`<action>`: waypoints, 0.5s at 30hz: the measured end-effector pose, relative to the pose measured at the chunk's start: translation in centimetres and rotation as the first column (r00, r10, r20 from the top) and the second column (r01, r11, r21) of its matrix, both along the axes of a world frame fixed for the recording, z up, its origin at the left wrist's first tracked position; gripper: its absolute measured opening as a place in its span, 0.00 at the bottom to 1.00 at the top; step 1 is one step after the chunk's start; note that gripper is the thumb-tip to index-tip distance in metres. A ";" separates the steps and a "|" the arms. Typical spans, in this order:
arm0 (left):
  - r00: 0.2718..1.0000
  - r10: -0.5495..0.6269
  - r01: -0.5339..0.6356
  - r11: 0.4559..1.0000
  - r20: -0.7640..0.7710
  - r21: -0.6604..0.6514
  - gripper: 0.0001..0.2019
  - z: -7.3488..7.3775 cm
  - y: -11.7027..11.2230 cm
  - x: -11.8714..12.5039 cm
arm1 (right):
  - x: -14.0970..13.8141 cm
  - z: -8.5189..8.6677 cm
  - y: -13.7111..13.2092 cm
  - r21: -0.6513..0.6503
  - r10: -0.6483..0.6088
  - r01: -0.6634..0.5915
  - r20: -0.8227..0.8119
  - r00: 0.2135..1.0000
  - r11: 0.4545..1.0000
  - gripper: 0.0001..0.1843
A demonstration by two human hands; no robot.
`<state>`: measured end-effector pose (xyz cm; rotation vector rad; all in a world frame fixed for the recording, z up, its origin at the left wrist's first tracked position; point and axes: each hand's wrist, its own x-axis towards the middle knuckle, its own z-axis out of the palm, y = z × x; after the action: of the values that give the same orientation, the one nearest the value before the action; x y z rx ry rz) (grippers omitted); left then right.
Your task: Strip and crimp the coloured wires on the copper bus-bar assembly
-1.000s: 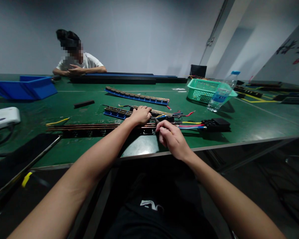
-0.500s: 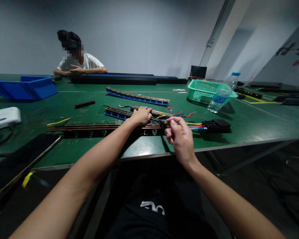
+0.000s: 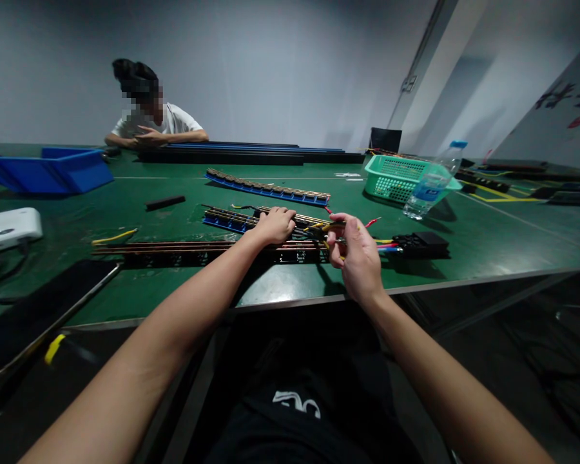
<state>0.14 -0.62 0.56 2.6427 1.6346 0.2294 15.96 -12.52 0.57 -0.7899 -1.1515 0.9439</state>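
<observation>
My left hand [image 3: 276, 224] has its fingers curled over a short blue-and-black strip with copper bars [image 3: 229, 220], pressing it down on the green table. In my right hand [image 3: 357, 254] are pliers with yellow handles [image 3: 337, 225], their dark jaws among the wires at the strip's right end. A red wire end [image 3: 373, 222] sticks out behind my right fingers. Along the table's near side lies a long black rail with copper bars [image 3: 174, 251]. Its yellow, red and blue wires lead into a black connector block [image 3: 423, 245].
Another blue strip [image 3: 268, 188] lies farther back. To the right stand a green basket [image 3: 396, 177] and a water bottle [image 3: 428, 190]. Blue bin [image 3: 48, 171], white box [image 3: 9, 227] and dark phone-like slab [image 3: 43, 309] are left. A person [image 3: 157, 125] sits across the table.
My right hand has shifted slightly right with the pliers, and their handles now look spread wider. My left hand stays on the strip.
</observation>
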 end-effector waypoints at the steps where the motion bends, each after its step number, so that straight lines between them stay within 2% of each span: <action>1: 1.000 -0.001 0.001 1.000 0.000 0.001 0.23 0.0 0.0 0.0 | 0.2 -0.1 0.3 -0.009 0.013 -0.013 0.001 1.000 1.000 0.27; 6: 1.000 0.004 -0.004 1.000 0.006 0.005 0.23 -0.2 0.2 -0.1 | 0.8 -0.4 1.8 -0.068 0.036 -0.033 0.035 0.999 0.997 0.28; 9: 1.000 0.006 -0.006 1.000 0.009 -0.004 0.23 -0.2 0.1 -0.1 | 1.1 -0.7 1.9 -0.001 -0.017 0.018 0.186 0.982 1.000 0.23; 12: 1.000 -0.001 0.001 1.000 0.013 -0.008 0.23 -0.1 0.0 -0.1 | 1.1 -1.2 1.2 0.189 -0.101 0.014 0.459 0.883 0.982 0.16; 15: 1.000 0.002 -0.002 1.000 0.009 -0.010 0.23 0.0 0.0 -0.1 | 1.1 -1.7 0.3 0.300 -0.129 -0.110 0.675 0.727 0.948 0.09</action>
<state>0.08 -0.58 0.58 2.6288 1.6320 0.2318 17.03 -12.19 -1.09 -0.9020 -1.8995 0.4088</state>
